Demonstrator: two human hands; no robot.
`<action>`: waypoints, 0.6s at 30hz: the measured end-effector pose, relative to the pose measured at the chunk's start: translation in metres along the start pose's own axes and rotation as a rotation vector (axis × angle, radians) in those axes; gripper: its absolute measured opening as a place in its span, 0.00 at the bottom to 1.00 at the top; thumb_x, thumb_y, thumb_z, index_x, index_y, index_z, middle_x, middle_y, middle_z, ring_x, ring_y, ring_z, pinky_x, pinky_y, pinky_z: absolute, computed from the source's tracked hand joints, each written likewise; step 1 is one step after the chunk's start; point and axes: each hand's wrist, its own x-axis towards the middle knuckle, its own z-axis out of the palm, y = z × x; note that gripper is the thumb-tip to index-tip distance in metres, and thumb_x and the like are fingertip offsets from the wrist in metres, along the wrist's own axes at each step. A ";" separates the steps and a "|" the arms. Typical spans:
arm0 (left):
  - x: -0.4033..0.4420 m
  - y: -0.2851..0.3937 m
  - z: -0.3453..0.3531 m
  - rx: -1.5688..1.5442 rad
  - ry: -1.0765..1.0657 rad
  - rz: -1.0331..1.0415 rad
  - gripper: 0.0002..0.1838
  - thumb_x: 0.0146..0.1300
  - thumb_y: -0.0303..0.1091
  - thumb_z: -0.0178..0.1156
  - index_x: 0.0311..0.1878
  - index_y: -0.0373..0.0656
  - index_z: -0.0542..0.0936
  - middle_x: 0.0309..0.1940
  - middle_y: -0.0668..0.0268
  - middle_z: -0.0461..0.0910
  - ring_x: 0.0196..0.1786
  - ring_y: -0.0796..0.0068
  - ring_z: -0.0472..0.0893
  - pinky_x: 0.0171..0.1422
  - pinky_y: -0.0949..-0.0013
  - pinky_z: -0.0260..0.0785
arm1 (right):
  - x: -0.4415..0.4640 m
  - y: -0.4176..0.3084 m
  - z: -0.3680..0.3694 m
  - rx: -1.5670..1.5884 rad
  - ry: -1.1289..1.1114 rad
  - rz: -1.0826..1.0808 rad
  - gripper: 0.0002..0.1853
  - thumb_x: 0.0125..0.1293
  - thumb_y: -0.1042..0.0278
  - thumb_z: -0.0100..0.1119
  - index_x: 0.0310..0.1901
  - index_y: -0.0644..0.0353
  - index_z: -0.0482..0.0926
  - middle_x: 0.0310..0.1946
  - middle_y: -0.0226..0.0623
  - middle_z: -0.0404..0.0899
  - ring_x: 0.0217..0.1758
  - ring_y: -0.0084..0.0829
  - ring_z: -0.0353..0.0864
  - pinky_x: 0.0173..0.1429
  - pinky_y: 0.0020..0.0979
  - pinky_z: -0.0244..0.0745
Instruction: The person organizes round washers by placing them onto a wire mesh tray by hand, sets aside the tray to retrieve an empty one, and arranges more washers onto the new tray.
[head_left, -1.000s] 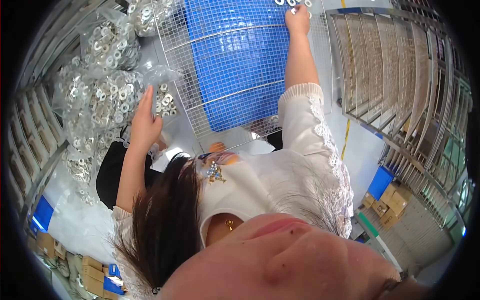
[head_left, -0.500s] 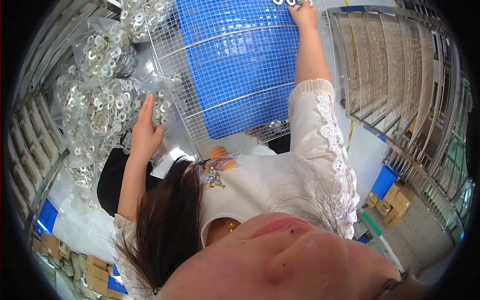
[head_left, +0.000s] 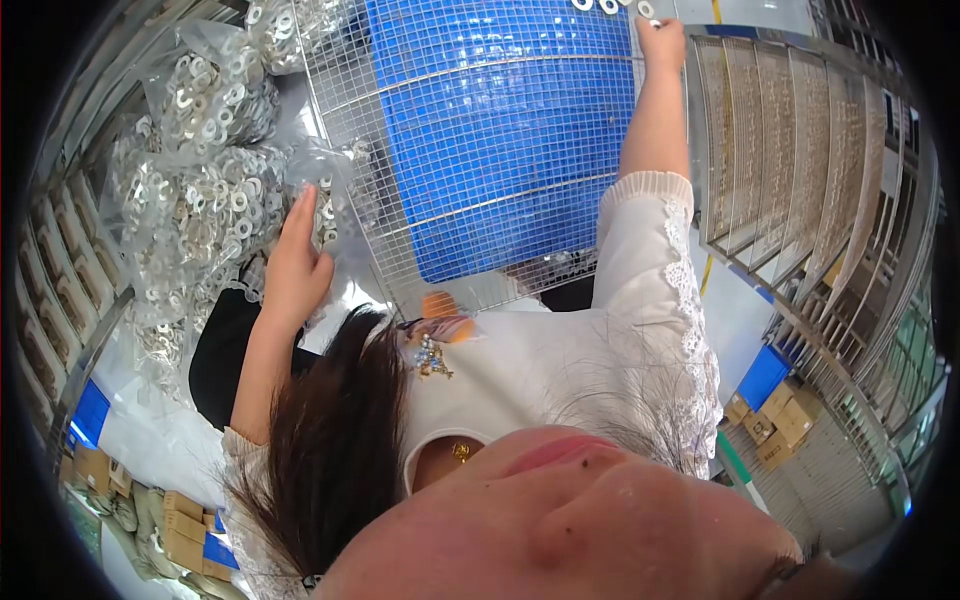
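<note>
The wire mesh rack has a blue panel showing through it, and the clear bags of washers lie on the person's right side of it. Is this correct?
Not quite. The head view shows the clear bags of washers on the person's left side of the wire mesh rack. The blue panel does show through it.

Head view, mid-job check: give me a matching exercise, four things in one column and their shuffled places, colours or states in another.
1. right hand
2. left hand
3. panel
4. plastic bags

A. blue, seen through wire mesh
B. fingers extended, thumb apart
C. clear, filled with ring-shaped pieces
D. beside loose rings near the view's top edge

Pairs: 1-D, 2-B, 3-A, 4-C
</note>
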 end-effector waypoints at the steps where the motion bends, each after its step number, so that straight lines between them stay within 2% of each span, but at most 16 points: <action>1: 0.001 0.001 0.000 0.002 -0.007 -0.015 0.40 0.48 0.17 0.47 0.69 0.42 0.55 0.67 0.52 0.58 0.30 0.70 0.74 0.39 0.72 0.68 | 0.008 0.004 0.002 0.101 0.061 -0.055 0.30 0.46 0.45 0.62 0.49 0.55 0.74 0.48 0.47 0.75 0.52 0.45 0.75 0.55 0.42 0.70; 2: 0.001 0.000 0.001 0.002 -0.007 -0.019 0.40 0.48 0.17 0.47 0.69 0.42 0.55 0.67 0.52 0.58 0.30 0.70 0.74 0.39 0.72 0.68 | 0.018 0.007 0.015 0.021 0.229 -0.155 0.24 0.48 0.49 0.63 0.46 0.52 0.76 0.43 0.41 0.77 0.43 0.38 0.79 0.46 0.36 0.75; 3: 0.002 -0.001 0.001 0.013 -0.011 -0.015 0.40 0.48 0.17 0.47 0.69 0.42 0.55 0.67 0.52 0.58 0.38 0.67 0.75 0.41 0.72 0.68 | 0.020 0.003 0.013 0.022 0.224 -0.157 0.24 0.48 0.49 0.63 0.46 0.52 0.76 0.43 0.41 0.77 0.43 0.38 0.79 0.46 0.36 0.75; 4: 0.002 -0.002 0.002 0.025 -0.015 -0.011 0.40 0.48 0.17 0.47 0.69 0.42 0.55 0.67 0.52 0.58 0.46 0.63 0.77 0.43 0.72 0.69 | 0.026 -0.002 0.010 0.012 0.123 -0.177 0.22 0.52 0.54 0.58 0.48 0.55 0.75 0.42 0.49 0.77 0.45 0.46 0.77 0.49 0.41 0.73; 5: 0.002 -0.003 0.002 0.025 -0.013 -0.015 0.40 0.48 0.17 0.47 0.69 0.42 0.55 0.67 0.52 0.58 0.46 0.63 0.77 0.43 0.72 0.69 | 0.028 -0.006 0.009 0.002 0.022 -0.197 0.21 0.55 0.58 0.53 0.49 0.59 0.75 0.41 0.57 0.77 0.47 0.54 0.75 0.52 0.45 0.71; 7: 0.003 -0.004 0.003 0.047 -0.001 0.019 0.39 0.47 0.17 0.46 0.69 0.41 0.55 0.67 0.51 0.57 0.61 0.57 0.69 0.48 0.71 0.68 | 0.027 -0.007 0.012 -0.017 0.073 -0.219 0.21 0.54 0.58 0.55 0.48 0.59 0.75 0.40 0.57 0.77 0.46 0.54 0.76 0.51 0.45 0.71; 8: 0.004 -0.003 0.003 0.046 0.000 0.017 0.39 0.47 0.17 0.46 0.69 0.41 0.55 0.67 0.51 0.57 0.61 0.57 0.69 0.48 0.71 0.68 | 0.026 -0.006 0.013 -0.039 0.127 -0.239 0.21 0.53 0.58 0.58 0.48 0.59 0.75 0.39 0.57 0.77 0.45 0.53 0.76 0.50 0.45 0.72; 10: 0.004 0.000 0.001 0.001 -0.022 -0.012 0.39 0.47 0.17 0.46 0.69 0.41 0.55 0.67 0.51 0.58 0.67 0.54 0.62 0.53 0.69 0.67 | 0.034 0.003 0.023 -0.058 0.179 -0.264 0.21 0.52 0.58 0.60 0.47 0.58 0.75 0.38 0.57 0.78 0.44 0.53 0.77 0.49 0.45 0.72; 12: 0.003 -0.002 0.002 0.021 -0.012 0.001 0.39 0.47 0.17 0.46 0.69 0.41 0.55 0.67 0.51 0.58 0.67 0.54 0.62 0.54 0.69 0.67 | 0.055 0.021 0.035 -0.039 0.298 -0.298 0.26 0.45 0.54 0.65 0.45 0.63 0.75 0.35 0.42 0.80 0.36 0.38 0.80 0.39 0.36 0.75; 13: 0.003 -0.003 0.002 0.045 -0.006 0.019 0.39 0.48 0.17 0.46 0.69 0.41 0.55 0.67 0.51 0.58 0.67 0.54 0.62 0.56 0.69 0.66 | 0.047 0.010 0.027 -0.039 0.297 -0.301 0.26 0.45 0.54 0.65 0.45 0.63 0.75 0.35 0.42 0.80 0.36 0.38 0.80 0.39 0.36 0.75; 15: 0.003 -0.003 0.002 0.048 -0.004 0.022 0.39 0.48 0.17 0.46 0.69 0.41 0.55 0.67 0.52 0.58 0.68 0.54 0.61 0.57 0.68 0.65 | 0.030 -0.012 0.012 0.240 0.112 -0.236 0.23 0.51 0.57 0.62 0.47 0.59 0.75 0.39 0.56 0.78 0.45 0.51 0.78 0.49 0.43 0.72; 16: 0.002 -0.003 0.002 0.052 -0.005 0.026 0.39 0.48 0.17 0.46 0.69 0.41 0.55 0.67 0.52 0.58 0.68 0.54 0.60 0.58 0.68 0.64 | 0.034 -0.014 0.017 0.240 0.108 -0.236 0.23 0.51 0.57 0.62 0.47 0.59 0.75 0.39 0.56 0.78 0.45 0.51 0.78 0.49 0.43 0.72; 18: 0.002 -0.002 0.002 0.044 -0.012 0.012 0.39 0.48 0.17 0.46 0.69 0.41 0.55 0.67 0.52 0.57 0.68 0.55 0.60 0.58 0.68 0.65 | 0.046 -0.020 0.030 0.184 -0.077 -0.225 0.24 0.49 0.59 0.64 0.47 0.60 0.75 0.41 0.56 0.78 0.46 0.49 0.78 0.50 0.40 0.73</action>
